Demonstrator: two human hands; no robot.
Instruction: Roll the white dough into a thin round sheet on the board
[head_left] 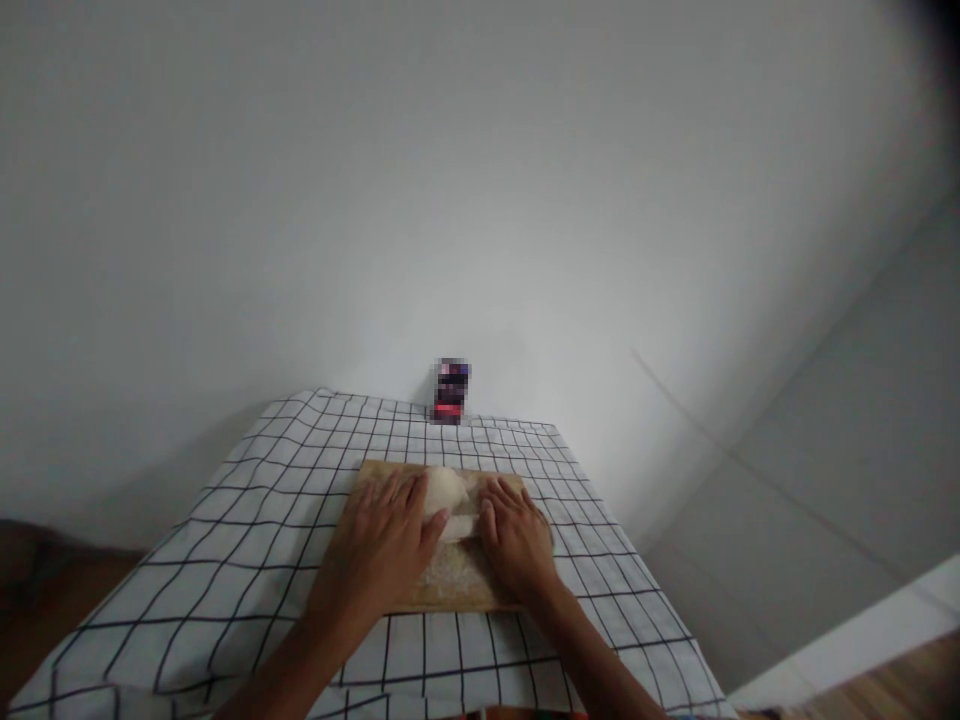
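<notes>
Between the left and right edges of the tabletop, spread with a black-and-white checked cloth (262, 520), lies a wooden board (442, 592). Close to the board's far edge sits a pale lump of what looks like dough (448, 489), and just on its near side a light rolling pin (460, 527) runs crosswise. Whether dough and pin touch cannot be told. The person's left hand (388, 530) rests palm down over the pin's left part, fingers stretched toward the board's far left corner, forefinger beside the dough. The right hand (516, 530) lies over the pin's right part, its fingers also laid forward. Neither looks clenched; both seem flat and unclosed, though the undersides are hidden. Pale, floury-looking marks cover the board's near half. By the tabletop's far edge, a blurred dark object (450, 392) stands against the wall (525, 200).

Uneven pressure from the two palms could leave the dough thicker on one side or turn the pin askew. With the dough so near the far edge, a long push could carry it off the board. A dry patch might let it stick, and hard pushing could slide the board and ruck the cloth.
</notes>
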